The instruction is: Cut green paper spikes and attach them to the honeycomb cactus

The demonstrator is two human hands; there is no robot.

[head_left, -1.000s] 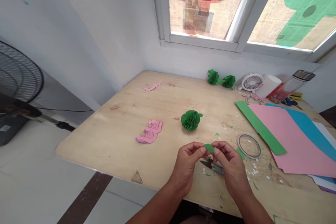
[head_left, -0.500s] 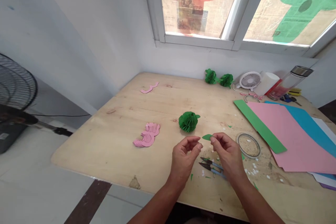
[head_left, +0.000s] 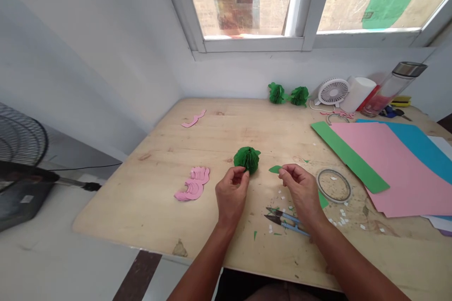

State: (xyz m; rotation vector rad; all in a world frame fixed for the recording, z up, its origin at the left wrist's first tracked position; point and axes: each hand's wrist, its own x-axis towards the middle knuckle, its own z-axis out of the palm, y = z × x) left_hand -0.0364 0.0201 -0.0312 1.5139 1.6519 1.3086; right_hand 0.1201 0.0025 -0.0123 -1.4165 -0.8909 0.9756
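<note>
A round green ball of folded paper [head_left: 247,158] sits on the wooden table in front of me. At its lower edge my left hand [head_left: 232,193] is closed, thumb and fingertips pinching the paper. To the right, my right hand [head_left: 302,188] pinches a small green paper leaf [head_left: 274,169] by one end, its pointed tip towards the ball. Below the right hand lie blue-handled thread snips [head_left: 284,221], blades pointing left, partly covered by the hand. A ring-shaped roll of tape [head_left: 334,186] lies just right of that hand.
Pink scalloped paper pieces [head_left: 193,184] lie stacked at left, with a pink strip [head_left: 194,118] behind. Coloured sheets [head_left: 399,174] cover the right side. Two green paper shapes [head_left: 299,96], a small white fan [head_left: 333,92] and a bottle [head_left: 391,89] stand along the wall.
My left hand has moved away from the leaf to the green paper ball and now grips its lower edge. The right hand keeps the leaf. The view has shifted slightly.
</note>
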